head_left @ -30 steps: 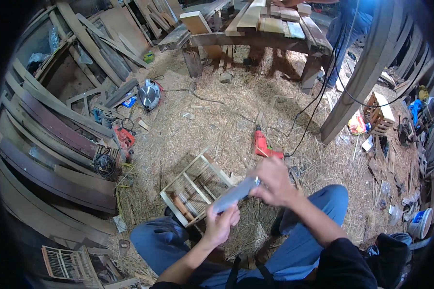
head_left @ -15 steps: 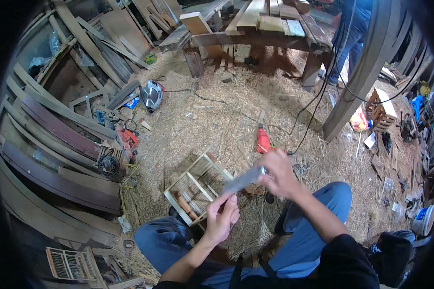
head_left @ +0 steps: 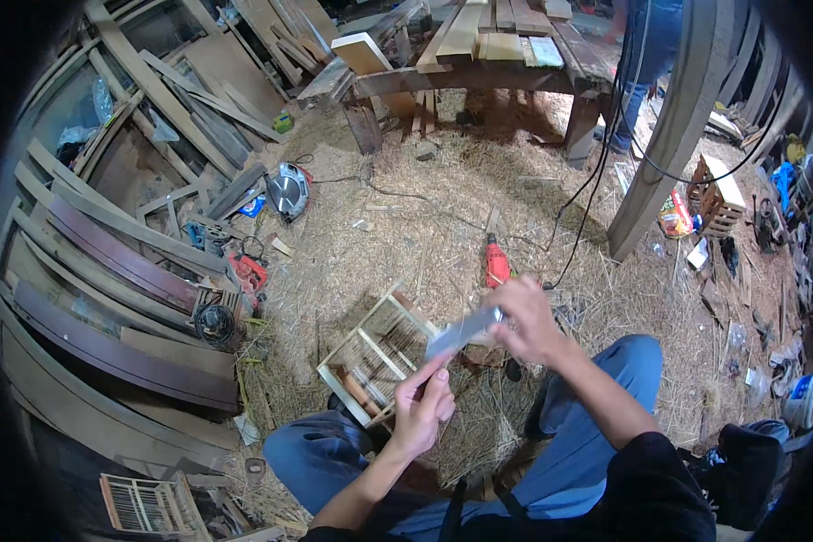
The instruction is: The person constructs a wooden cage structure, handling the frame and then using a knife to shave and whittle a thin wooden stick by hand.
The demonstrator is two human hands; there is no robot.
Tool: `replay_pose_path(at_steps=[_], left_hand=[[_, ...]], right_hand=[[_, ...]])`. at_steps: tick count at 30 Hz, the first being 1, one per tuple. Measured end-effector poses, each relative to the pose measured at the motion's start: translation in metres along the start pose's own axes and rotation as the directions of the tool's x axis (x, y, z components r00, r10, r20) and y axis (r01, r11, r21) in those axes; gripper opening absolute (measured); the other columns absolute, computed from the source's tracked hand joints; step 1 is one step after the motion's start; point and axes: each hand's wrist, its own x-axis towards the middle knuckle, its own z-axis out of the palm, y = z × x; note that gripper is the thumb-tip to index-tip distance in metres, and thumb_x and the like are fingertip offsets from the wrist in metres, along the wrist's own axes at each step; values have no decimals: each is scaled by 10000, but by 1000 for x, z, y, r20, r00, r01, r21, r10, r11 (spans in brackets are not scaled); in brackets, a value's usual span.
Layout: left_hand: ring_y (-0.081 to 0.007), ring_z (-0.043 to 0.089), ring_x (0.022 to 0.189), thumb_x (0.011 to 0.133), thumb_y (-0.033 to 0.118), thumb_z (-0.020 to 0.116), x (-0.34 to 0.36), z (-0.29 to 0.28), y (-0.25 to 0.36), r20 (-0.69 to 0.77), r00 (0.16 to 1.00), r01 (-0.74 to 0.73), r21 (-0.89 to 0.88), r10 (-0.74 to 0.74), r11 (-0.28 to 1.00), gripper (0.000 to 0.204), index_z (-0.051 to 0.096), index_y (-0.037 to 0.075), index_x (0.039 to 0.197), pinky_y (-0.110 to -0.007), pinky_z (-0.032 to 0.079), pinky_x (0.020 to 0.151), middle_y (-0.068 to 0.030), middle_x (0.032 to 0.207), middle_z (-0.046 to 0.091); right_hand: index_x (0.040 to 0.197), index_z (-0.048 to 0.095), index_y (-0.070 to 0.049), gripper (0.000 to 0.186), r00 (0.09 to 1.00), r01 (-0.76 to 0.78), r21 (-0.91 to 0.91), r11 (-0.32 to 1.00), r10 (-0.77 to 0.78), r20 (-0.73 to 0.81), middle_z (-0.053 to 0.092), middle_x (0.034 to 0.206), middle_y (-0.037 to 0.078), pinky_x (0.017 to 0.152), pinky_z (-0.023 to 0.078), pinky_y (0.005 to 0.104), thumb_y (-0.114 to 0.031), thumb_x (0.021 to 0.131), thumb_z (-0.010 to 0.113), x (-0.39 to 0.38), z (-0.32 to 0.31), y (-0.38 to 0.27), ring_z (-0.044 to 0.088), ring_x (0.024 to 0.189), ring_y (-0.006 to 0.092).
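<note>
My right hand [head_left: 524, 321] is closed round the handle end of a broad, grey-bladed knife [head_left: 461, 332]. The blade slants down and left toward my left hand [head_left: 422, 411], whose thumb and fingers are pinched together just under the blade's lower end. What that pinch holds is too thin to make out. Both hands are above the floor between my bent knees. Below and left of the blade sits a small wooden cage [head_left: 364, 334] with thin bars and a pale frame. A red power drill [head_left: 497, 262] lies just beyond my right hand.
Straw and shavings cover the floor [head_left: 406, 235]. A circular saw [head_left: 288, 191] and a red power tool [head_left: 247, 271] lie at the left, by stacked curved boards [head_left: 117, 352]. Ahead is a plank-laden workbench [head_left: 479, 77]. A wooden post [head_left: 673, 135] and a person's legs [head_left: 637, 99] are at right.
The whole view has shifted slightly. My right hand and the knife sit a little lower, while both hands keep the same hold. The surrounding tools have stayed in place.
</note>
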Motion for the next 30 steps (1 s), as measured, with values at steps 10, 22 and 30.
replay_pose_path(at_steps=[10, 22, 30], left_hand=[[-19, 240, 487, 1029, 116, 521, 1, -12, -12, 41, 999, -36, 100, 32, 994, 406, 504, 85, 1434, -214, 214, 450, 89, 646, 312], [-23, 275, 484, 1024, 129, 537, 5, -3, -10, -5, 1000, -14, -20, 14, 1000, 193, 635, 41, 1163, -226, 235, 448, 75, 641, 364], [-31, 209, 450, 1018, 134, 495, 4, -17, -18, 77, 997, -25, -16, 26, 1000, 350, 563, 106, 1360, -224, 179, 416, 71, 617, 280]], right_hand=[[951, 616, -75, 293, 986, 42, -11, 999, -39, 163, 577, 797, 93, 738, 395, 413, -357, 873, 620, 2, 2, -15, 556, 767, 289], [953, 618, -83, 478, 993, -52, -100, 994, 62, 99, 562, 794, 72, 726, 381, 389, -544, 956, 489, 6, -2, 16, 543, 751, 251], [977, 615, -72, 402, 998, -39, -126, 991, 45, 43, 564, 806, 73, 751, 389, 390, -469, 923, 581, 6, -8, 4, 539, 759, 267]])
